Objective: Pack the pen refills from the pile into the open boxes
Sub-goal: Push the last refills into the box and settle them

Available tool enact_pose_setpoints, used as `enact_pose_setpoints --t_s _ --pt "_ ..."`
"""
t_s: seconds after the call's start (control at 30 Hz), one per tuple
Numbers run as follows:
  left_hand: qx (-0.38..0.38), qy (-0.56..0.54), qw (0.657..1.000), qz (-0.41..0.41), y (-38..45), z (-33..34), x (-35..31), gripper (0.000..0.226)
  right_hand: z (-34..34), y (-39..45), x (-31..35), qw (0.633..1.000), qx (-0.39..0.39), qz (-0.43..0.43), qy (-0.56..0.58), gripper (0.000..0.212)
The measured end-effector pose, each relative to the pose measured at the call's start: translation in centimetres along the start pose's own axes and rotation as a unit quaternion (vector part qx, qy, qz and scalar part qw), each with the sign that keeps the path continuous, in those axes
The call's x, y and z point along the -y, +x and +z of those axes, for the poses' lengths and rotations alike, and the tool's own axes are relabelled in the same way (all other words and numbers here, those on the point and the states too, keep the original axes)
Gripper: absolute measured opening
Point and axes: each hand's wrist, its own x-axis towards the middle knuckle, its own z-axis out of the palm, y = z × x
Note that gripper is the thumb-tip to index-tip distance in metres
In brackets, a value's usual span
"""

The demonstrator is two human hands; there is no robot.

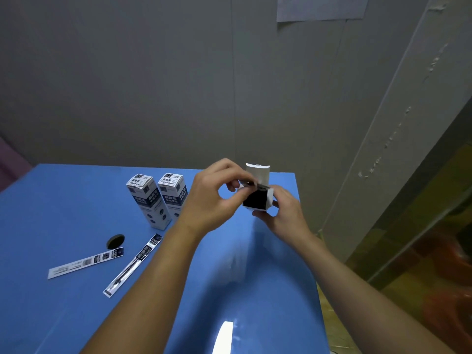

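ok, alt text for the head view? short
Both hands hold a small open box above a blue table: the right hand grips it while the left hand pinches a flap. To the left stand two closed boxes, with two packaged refills lying nearer.

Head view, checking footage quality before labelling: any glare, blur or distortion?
Head view: a white glare streak on the glossy blue table near the bottom edge; wide-angle bending tilts the wall lines; the small white open box held in both hands looks soft, its print unreadable.
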Motion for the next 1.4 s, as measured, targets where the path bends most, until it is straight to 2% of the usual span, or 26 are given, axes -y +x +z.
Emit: enact_pose_setpoints --t_s 0.17,0.27,0.47,0.7,0.87,1.07,1.23,1.4 --pt "0.021 0.084 0.996 -0.023 -0.4 1.6 1.9 0.010 0.4 -0.4 -0.2 1.000 0.024 -0.007 -0.010 0.049" --pt "0.018 0.090 0.995 -0.043 -0.5 1.7 2.2 0.013 0.3 -0.5 -0.5 0.999 0.038 -0.001 -0.018 0.048" --pt "0.070 0.060 0.995 0.028 -0.3 1.1 1.0 0.024 0.3 -0.6 -0.6 0.999 0.047 0.010 -0.021 0.046" --pt "0.059 0.126 0.990 0.025 -0.5 2.2 1.9 0.009 0.5 -0.9 -0.4 0.997 0.067 0.010 -0.027 0.047" --pt "0.092 0.099 0.990 0.025 -0.8 1.4 1.4 0.029 0.0 -0.8 -0.4 0.997 0.066 -0.001 -0.029 0.045" --pt "0.063 0.160 0.984 0.044 -0.6 1.7 2.3 0.004 0.2 -1.0 0.0 0.997 0.071 -0.004 -0.029 0.048" --pt "0.053 0.198 0.978 0.024 -0.9 1.9 3.4 0.012 0.3 -1.2 0.6 0.996 0.077 -0.015 -0.043 0.050" --pt "0.071 0.174 0.982 0.027 -1.3 0.7 3.0 0.015 0.0 -1.3 0.6 0.996 0.080 -0.007 -0.042 0.050"
